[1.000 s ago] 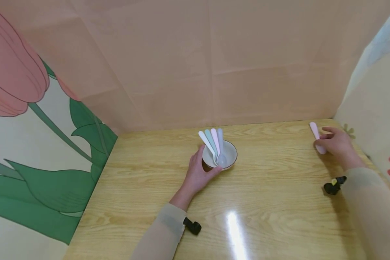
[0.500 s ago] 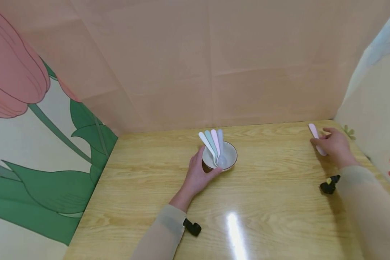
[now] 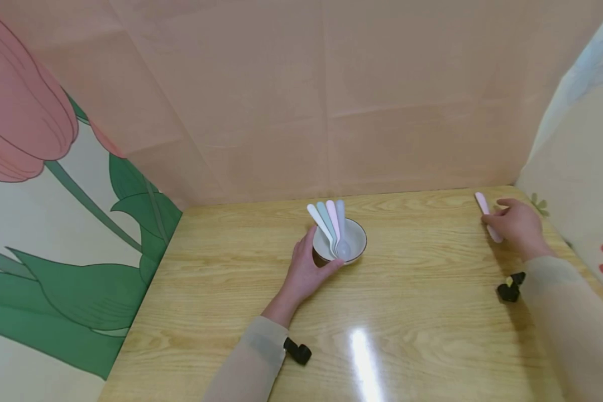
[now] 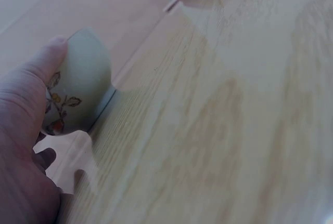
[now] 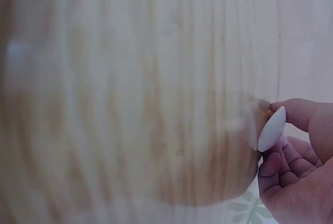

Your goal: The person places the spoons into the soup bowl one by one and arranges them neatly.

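Note:
In the head view my left hand (image 3: pixel 304 271) grips the left side of a small bowl (image 3: pixel 357 237), thumb at its near rim. The bowl is pale inside with a dark rim; the left wrist view shows painted flowers on its outer wall (image 4: pixel 80 83). Several spoons lean in it, with white, green, pink and lavender handles; the lavender spoon (image 3: pixel 340 215) lies on the right. Far to the right, my right hand (image 3: pixel 521 226) pinches a pink spoon (image 3: pixel 482 202) between thumb and fingers, its handle pointing to the back. Part of that spoon's middle is hidden by the fingers.
A wood-grain table (image 3: pixel 412 312) lies under both hands. Behind it rises a pinkish cloth backdrop (image 3: pixel 261 111). A tulip-printed panel (image 3: pixel 80 290) borders the left, and a flower-printed panel (image 3: pixel 583 184) borders the right close to my right hand.
My right hand has shifted slightly left, its thumb now across the pink spoon. That spoon has moved a little to the left and nearer. My left hand and the bowl stay put.

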`<action>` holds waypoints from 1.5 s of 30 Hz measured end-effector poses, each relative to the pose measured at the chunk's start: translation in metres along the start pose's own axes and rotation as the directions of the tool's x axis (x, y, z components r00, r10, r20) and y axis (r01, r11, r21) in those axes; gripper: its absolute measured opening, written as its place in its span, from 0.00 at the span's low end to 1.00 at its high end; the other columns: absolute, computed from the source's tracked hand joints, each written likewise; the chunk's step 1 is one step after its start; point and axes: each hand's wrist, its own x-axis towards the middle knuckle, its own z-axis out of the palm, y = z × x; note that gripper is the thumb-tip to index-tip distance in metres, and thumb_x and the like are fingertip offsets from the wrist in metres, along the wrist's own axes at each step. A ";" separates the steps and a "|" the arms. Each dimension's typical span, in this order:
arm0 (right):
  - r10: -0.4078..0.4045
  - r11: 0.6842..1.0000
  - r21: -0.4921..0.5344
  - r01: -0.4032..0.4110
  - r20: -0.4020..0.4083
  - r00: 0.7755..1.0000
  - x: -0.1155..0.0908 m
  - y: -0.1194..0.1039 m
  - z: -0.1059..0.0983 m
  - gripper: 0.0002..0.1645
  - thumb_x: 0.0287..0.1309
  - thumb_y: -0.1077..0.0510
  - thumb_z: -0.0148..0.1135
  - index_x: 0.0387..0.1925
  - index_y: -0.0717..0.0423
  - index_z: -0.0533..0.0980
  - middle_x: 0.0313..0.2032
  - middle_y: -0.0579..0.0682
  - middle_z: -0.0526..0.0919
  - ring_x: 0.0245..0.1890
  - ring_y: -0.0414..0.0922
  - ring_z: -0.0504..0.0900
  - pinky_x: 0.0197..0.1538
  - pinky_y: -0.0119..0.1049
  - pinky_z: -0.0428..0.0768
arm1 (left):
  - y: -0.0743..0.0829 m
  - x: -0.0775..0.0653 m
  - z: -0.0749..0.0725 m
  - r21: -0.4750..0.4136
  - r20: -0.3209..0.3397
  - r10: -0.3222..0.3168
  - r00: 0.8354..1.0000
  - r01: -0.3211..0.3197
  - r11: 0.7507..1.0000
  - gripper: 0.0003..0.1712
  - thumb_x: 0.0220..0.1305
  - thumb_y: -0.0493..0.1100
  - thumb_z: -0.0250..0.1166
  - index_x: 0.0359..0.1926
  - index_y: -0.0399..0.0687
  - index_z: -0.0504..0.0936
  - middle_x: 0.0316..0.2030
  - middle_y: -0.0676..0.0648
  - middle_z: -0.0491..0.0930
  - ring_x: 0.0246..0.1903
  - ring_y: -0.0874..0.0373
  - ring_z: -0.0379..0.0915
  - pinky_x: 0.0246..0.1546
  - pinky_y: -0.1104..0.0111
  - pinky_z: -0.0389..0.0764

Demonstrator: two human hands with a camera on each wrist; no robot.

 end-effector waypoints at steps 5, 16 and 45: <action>-0.046 0.998 -0.039 0.046 0.001 0.999 -0.001 -0.001 0.002 0.39 0.68 0.55 0.70 0.67 0.82 0.70 0.50 0.79 0.84 0.42 0.67 0.86 0.37 0.41 0.77 | 0.001 0.000 0.001 -0.005 0.002 -0.010 1.000 0.010 1.000 0.63 0.65 0.69 0.78 0.89 0.67 0.52 0.81 0.52 0.65 0.76 0.47 0.61 0.75 0.40 0.66; -0.037 0.998 -0.053 0.042 0.079 0.996 -0.007 -0.018 -0.001 0.41 0.73 0.52 0.64 0.71 0.82 0.66 0.55 0.80 0.82 0.52 0.77 0.82 0.51 0.65 0.78 | 0.003 0.002 0.002 0.004 0.003 -0.016 1.000 0.016 1.000 0.63 0.65 0.68 0.78 0.90 0.66 0.51 0.81 0.52 0.65 0.76 0.47 0.60 0.75 0.40 0.65; -0.084 0.953 0.299 0.056 0.081 0.993 -0.026 -0.087 0.016 0.54 0.79 0.57 0.63 0.89 0.60 0.41 0.45 0.62 0.87 0.35 0.33 0.82 0.37 0.28 0.81 | 0.000 0.003 0.002 0.022 0.003 -0.015 1.000 0.015 1.000 0.65 0.64 0.71 0.77 0.90 0.60 0.52 0.82 0.50 0.64 0.76 0.46 0.60 0.75 0.41 0.65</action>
